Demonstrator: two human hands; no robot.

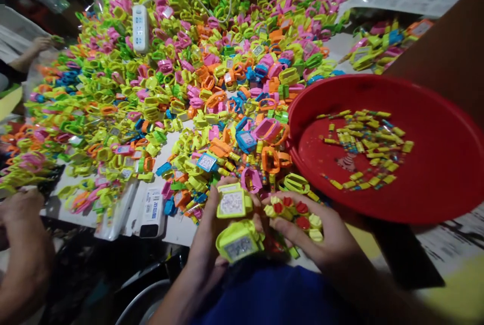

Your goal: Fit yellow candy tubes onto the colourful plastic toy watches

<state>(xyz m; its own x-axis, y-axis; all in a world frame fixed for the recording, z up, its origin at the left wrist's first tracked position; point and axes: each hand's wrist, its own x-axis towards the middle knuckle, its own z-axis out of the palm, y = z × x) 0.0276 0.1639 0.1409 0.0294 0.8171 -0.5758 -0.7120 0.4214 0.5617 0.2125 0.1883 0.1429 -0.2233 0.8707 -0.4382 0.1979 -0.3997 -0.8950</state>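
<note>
Low in the middle, my left hand (204, 236) is closed on two yellow-green toy watches (232, 203), one above the other, with patterned square faces. Close beside it, my right hand (328, 239) curls around several small red and pale yellow ridged plastic pieces (302, 222), its thumb and fingers bent over them. The two hands nearly meet, and some fingertips are hidden behind the watches. A pink toy watch (251, 180) and an orange toy watch (270, 159) lie on the table just beyond my hands.
A large pile of colourful toy watches (151, 83) spreads across the table, with a white power strip (139, 30) on it. To the right stands a red basin (434, 173) holding small yellow candy-like pieces (372, 136). A white box (152, 209) lies at the front edge. Other people's hands (22, 211) work at left.
</note>
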